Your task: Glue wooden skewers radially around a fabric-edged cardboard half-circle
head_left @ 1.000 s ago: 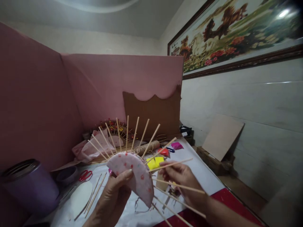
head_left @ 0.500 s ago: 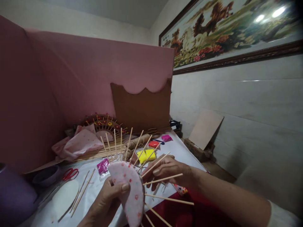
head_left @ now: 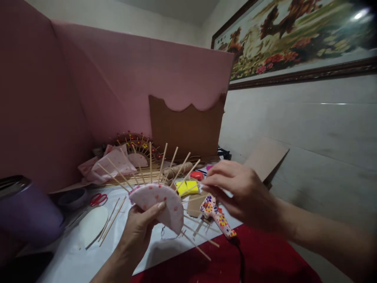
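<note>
Fabric-covered half-disc (head_left: 159,204), judged light and fragile with thin skewers (head_left: 165,163), is pinched at its rim by the left hand (head_left: 140,232); right hand (head_left: 241,192) fingertips are pressed together beside it.

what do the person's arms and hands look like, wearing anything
Both hands are bare: no gloves, and no rings or watch show in the head view. The left hand and its forearm are uncovered down to the frame's lower edge. The right hand and forearm are likewise uncovered; no sleeve is in view. The left thumbnail looks plain and unpainted.
</note>
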A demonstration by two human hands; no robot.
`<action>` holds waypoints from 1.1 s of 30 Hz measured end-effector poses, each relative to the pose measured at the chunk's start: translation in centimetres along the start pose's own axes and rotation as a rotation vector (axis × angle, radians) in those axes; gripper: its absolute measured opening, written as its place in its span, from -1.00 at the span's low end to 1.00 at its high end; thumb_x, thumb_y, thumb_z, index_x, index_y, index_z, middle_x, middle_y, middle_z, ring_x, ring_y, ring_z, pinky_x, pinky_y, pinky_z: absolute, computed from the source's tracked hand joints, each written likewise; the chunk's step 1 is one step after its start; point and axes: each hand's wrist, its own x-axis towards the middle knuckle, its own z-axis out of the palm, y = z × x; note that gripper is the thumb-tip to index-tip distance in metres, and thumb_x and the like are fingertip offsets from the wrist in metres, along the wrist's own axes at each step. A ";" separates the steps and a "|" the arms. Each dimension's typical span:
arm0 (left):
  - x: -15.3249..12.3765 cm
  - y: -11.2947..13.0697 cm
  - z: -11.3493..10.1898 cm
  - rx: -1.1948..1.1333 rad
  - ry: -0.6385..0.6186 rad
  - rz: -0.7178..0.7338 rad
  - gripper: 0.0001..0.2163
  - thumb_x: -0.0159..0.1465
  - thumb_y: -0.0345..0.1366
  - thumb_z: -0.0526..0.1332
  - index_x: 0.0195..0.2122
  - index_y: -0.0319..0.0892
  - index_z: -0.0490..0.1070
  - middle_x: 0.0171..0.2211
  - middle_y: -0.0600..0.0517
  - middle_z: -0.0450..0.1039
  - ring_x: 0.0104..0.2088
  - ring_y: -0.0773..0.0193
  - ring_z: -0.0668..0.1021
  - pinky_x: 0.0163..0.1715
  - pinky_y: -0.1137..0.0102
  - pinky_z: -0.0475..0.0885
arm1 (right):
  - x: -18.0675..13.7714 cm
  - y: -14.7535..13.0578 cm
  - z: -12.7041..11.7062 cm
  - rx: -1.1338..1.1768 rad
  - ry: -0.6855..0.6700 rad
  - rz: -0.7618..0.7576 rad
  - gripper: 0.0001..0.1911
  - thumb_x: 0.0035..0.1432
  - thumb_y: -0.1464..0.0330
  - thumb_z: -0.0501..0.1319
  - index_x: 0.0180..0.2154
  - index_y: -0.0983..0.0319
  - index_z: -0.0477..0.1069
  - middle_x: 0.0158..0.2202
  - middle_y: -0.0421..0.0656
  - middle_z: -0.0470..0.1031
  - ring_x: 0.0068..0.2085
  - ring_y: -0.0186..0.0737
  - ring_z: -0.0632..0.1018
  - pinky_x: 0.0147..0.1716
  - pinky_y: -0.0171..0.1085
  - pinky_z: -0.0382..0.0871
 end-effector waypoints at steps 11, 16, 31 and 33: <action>-1.3 -0.1 0.6 -0.128 0.087 0.089 -0.72 -0.11 -0.50 0.37 -0.32 -0.21 0.46 -0.42 0.05 0.55 -0.42 0.30 0.54 -0.42 0.46 0.44 | 1.5 -3.5 7.0 -0.347 -0.187 -0.320 -0.77 0.18 0.49 0.02 -0.17 0.42 0.36 -0.33 0.00 0.40 -0.34 -0.07 0.35 -0.39 -0.12 0.15; -1.2 -0.1 0.2 -0.120 0.091 0.090 -0.73 -0.08 -0.51 0.35 -0.32 -0.18 0.45 -0.41 0.09 0.56 -0.42 0.31 0.54 -0.43 0.49 0.43 | 1.4 -3.6 7.6 -0.345 -0.165 -0.364 -0.74 0.17 0.54 -0.03 -0.16 0.44 0.36 -0.31 0.04 0.41 -0.32 -0.07 0.37 -0.37 -0.10 0.14; -2.6 -0.7 -2.1 -0.192 0.408 -0.213 -0.87 0.03 -0.61 0.23 -0.44 -0.27 0.45 -0.52 0.03 0.53 -0.54 0.31 0.54 -0.51 0.43 0.50 | -3.5 -6.0 8.9 -0.114 -0.278 -0.331 -0.70 0.18 0.48 -0.01 -0.09 0.43 0.35 -0.32 0.02 0.43 -0.30 -0.05 0.38 -0.38 -0.10 0.21; -3.0 -1.6 -2.8 -0.226 0.423 -0.228 -0.87 0.06 -0.62 0.21 -0.41 -0.30 0.44 -0.47 -0.02 0.55 -0.48 0.27 0.56 -0.46 0.40 0.51 | -4.7 -6.6 10.1 -0.103 -0.207 -0.349 -0.69 0.19 0.51 -0.05 -0.10 0.45 0.36 -0.24 0.07 0.44 -0.23 -0.02 0.39 -0.34 -0.09 0.23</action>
